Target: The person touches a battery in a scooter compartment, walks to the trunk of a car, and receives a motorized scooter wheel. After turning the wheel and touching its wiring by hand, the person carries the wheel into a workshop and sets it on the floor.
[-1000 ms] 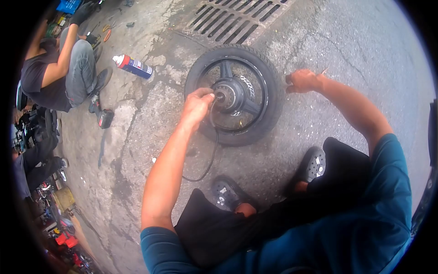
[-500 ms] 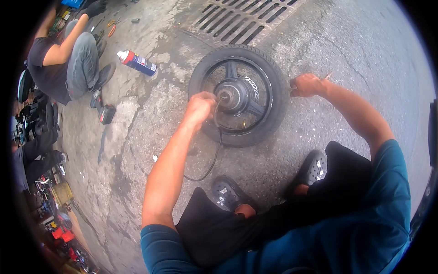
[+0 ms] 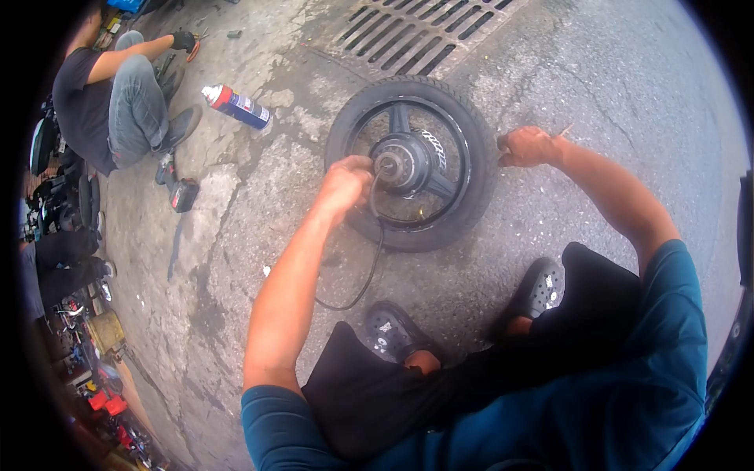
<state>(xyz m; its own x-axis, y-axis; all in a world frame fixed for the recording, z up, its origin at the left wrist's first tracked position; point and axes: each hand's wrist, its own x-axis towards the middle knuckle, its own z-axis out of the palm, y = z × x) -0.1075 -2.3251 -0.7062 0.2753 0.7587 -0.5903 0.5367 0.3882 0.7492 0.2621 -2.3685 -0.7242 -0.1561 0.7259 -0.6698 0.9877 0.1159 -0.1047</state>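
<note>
A wheel with a black tyre (image 3: 469,206) lies on its side on the pavement, its dark hub (image 3: 408,169) facing up. My left hand (image 3: 345,187) is closed on a thin black cable (image 3: 380,243) at the hub's left side. From there the cable loops down toward my left forearm. Just off the tyre's right edge is my right hand (image 3: 528,147), with its fingers curled together; whether they touch the tyre or hold something small cannot be made out. Beyond the wheel's upper left, a blue and red spray can (image 3: 239,107) rests on the ground.
A metal drain grate (image 3: 424,31) lies beyond the wheel. To the left, a co-worker in a dark shirt (image 3: 85,110) sits low, a gloved hand (image 3: 185,41) by orange-handled pliers (image 3: 194,52). A cordless power tool (image 3: 183,195) lies nearby. My shoes (image 3: 393,330) are close below the wheel.
The co-worker's gloved arm has reached down and right to the orange-handled pliers. My hands and the wheel have hardly moved.
</note>
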